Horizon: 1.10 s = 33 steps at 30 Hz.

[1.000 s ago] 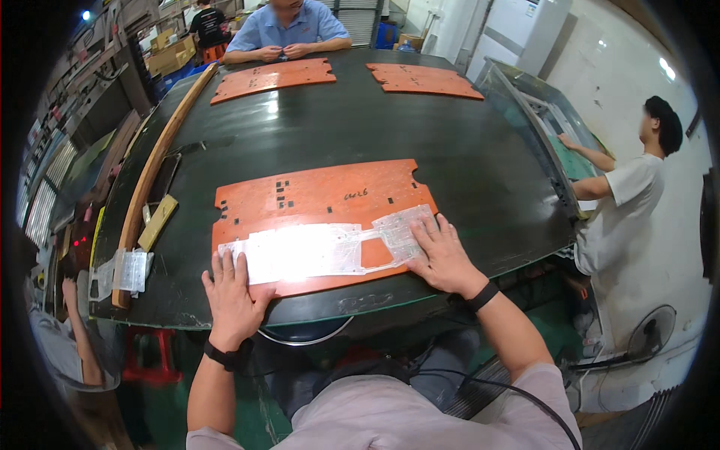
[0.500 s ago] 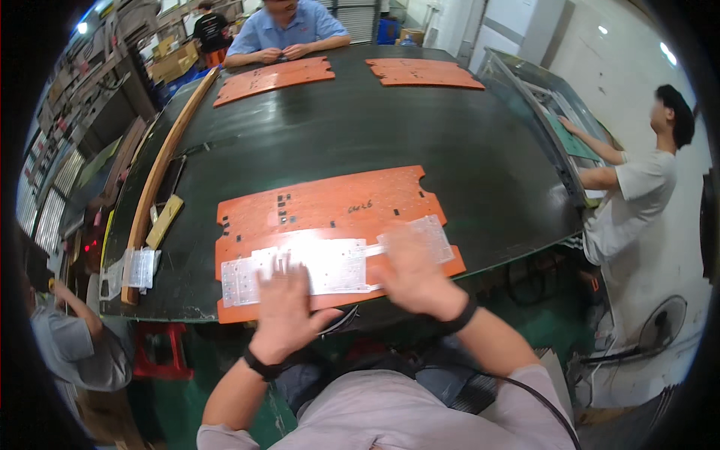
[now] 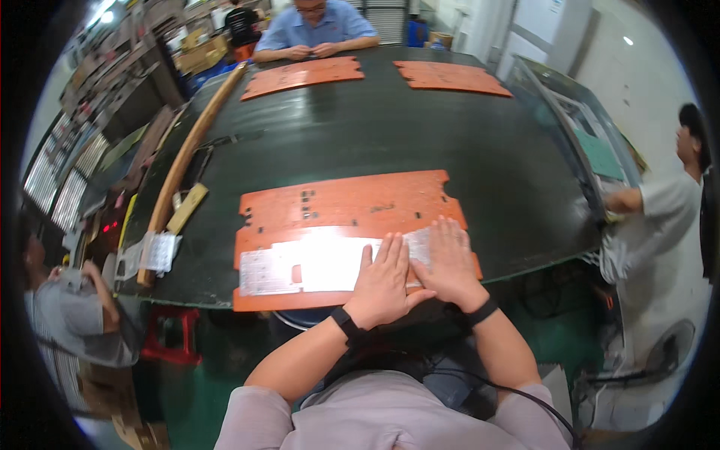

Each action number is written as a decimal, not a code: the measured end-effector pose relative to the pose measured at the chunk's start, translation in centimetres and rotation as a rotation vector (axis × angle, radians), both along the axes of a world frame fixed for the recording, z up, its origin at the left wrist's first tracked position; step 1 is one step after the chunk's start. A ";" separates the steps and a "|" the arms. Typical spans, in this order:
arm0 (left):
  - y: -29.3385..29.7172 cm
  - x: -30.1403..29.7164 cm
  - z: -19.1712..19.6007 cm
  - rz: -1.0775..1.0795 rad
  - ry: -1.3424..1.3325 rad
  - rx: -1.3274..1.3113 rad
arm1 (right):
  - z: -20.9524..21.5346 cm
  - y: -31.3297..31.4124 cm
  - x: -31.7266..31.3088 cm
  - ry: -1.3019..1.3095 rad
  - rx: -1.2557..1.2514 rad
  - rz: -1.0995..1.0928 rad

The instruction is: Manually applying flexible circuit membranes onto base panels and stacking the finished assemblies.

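Directly before me lies an orange board (image 3: 352,204) with notched ends and small black marks and pads. A thin, shiny, whitish flexible sheet (image 3: 271,271) with dotted patterns lies along its near half. My left hand (image 3: 384,281) rests flat on the sheet right of its middle, fingers stretched out. Beside it, my right hand (image 3: 451,264) lies palm down on the sheet's right end with fingers extended. The hands are close together, almost touching, and cover part of the sheet. Glare washes out its centre. Neither hand grasps anything.
Two more orange boards (image 3: 304,76) (image 3: 452,77) lie across the dark table (image 3: 360,135). A person in blue sits behind the left one. A wooden bar (image 3: 187,165) runs along the left side, near a yellowish block (image 3: 187,209) and clear plastic pieces (image 3: 160,251). Another person stands at right.
My left hand has moved right along the sheet, close to my right hand. My right hand has settled flat on the sheet's right end. The view has shifted slightly.
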<state>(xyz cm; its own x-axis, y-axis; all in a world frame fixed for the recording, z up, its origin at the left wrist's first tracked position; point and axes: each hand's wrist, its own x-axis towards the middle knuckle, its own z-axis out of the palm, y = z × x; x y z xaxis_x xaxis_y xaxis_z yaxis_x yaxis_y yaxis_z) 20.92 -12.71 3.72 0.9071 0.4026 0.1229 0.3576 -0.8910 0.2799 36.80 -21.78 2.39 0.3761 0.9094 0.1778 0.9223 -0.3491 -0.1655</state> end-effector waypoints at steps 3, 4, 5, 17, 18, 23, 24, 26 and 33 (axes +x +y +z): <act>2.3 -2.5 0.3 0.045 0.010 0.013 | 0.1 -0.3 0.0 0.030 0.004 0.004; 3.2 -3.9 0.5 0.082 0.050 0.006 | 0.1 -0.3 0.0 0.028 0.001 -0.013; 3.9 -5.5 0.8 0.118 0.057 0.003 | 0.2 -0.3 -0.2 0.024 -0.002 -0.028; 8.7 -18.8 1.5 0.356 0.077 0.142 | 2.0 -1.9 1.3 0.066 -0.074 -0.058; 9.3 -19.8 1.5 0.370 0.075 0.145 | 2.0 -1.6 1.2 0.068 -0.104 -0.081; 15.1 -26.9 2.9 0.737 -0.003 0.390 | 1.9 -1.0 1.1 0.088 -0.147 -0.093; 16.5 -27.9 3.7 0.858 0.016 0.390 | 2.0 -1.1 0.9 0.080 -0.160 -0.106; 18.3 -29.9 5.2 0.958 0.127 0.555 | 2.0 -1.4 0.8 0.076 -0.164 -0.113; 22.7 -33.3 2.5 0.853 0.290 0.701 | 0.4 -2.7 3.6 0.279 0.057 -0.032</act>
